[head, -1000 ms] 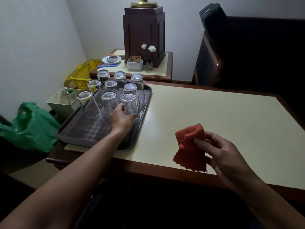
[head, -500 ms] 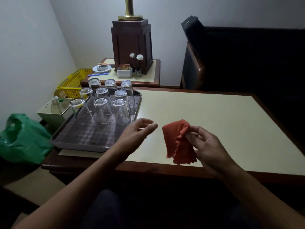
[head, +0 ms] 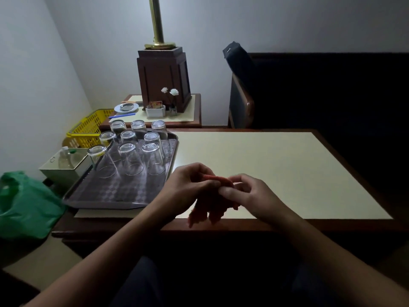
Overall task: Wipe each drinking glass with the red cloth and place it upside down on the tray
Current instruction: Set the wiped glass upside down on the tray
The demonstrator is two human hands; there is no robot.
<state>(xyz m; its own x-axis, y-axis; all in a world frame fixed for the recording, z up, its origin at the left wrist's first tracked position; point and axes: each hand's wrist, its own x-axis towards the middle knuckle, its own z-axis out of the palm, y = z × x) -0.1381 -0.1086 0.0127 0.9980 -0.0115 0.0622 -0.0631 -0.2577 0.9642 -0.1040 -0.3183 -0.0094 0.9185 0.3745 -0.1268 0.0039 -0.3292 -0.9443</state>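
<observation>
Nine glasses upturned on the tray, both hands on the red cloth.

At far left, nine drinking glasses (head: 130, 159) stand upside down on the dark tray (head: 106, 196). Just right of it, over the table's (head: 276, 169) near edge, the left hand (head: 188, 188) and right hand (head: 247, 194) pinch the red cloth (head: 212, 204) between fingers and thumbs; it hangs below them.

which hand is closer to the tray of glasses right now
Left. The left hand sits just off the tray's near right corner, pinching the red cloth; the right hand grips the cloth farther right.
</observation>
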